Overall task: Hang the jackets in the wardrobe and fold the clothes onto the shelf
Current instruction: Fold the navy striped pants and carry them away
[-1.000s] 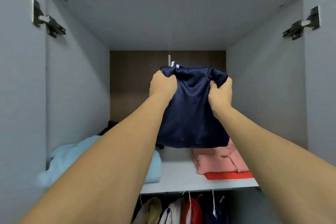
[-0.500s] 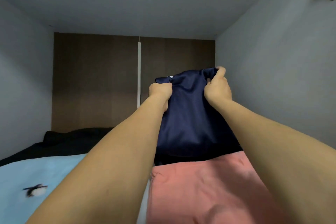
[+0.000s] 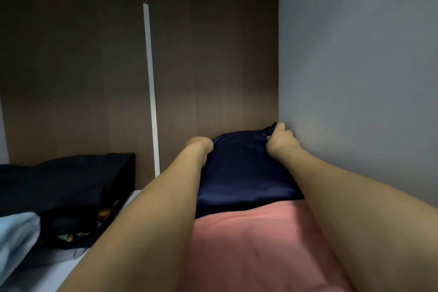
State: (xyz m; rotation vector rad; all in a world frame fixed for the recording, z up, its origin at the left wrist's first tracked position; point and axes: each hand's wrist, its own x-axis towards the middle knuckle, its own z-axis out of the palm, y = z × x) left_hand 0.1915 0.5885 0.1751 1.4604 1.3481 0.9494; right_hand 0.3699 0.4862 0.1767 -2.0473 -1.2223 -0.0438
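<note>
Both hands (left hand [image 3: 201,146], right hand [image 3: 279,141]) grip the navy garment [image 3: 244,173] between them

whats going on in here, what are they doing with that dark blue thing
A person is placing a folded navy garment at the back right of a wardrobe shelf. Both hands grip its far edge, left hand and right hand. It lies behind a folded pink garment. Black clothes and a light blue item lie to the left.
</note>
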